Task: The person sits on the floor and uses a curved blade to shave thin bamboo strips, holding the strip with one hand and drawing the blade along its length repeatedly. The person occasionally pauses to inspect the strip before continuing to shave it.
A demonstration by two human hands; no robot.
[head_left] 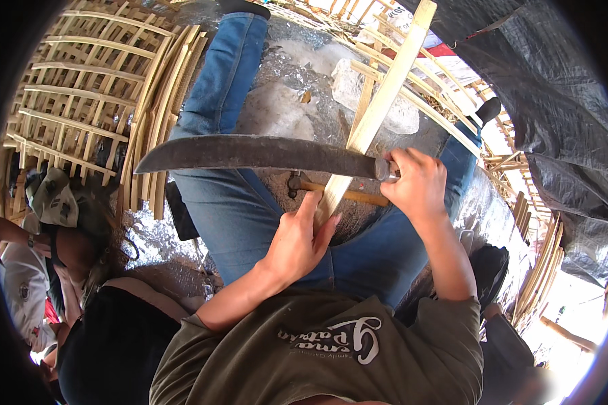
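My right hand (417, 182) is closed round the handle of a machete (250, 152). The long dark blade points left, level across my lap, and passes over a pale bamboo strip (384, 101). Between my legs, my left hand (296, 241) grips the near end of that strip, thumb on one side and fingers on the other. The strip slants up and away to the right, its far end raised near the top edge. Below the blade a hammer (344, 194) with a wooden handle lies on the ground, partly hidden by the strip.
Woven bamboo panels (81, 88) stand at the left beside stacked strips (157, 128). A whitish stone (378, 101) lies ahead between my legs. Dark plastic sheeting (547, 101) hangs at the right. Another person, with a light cap (55, 199), is close by at the left.
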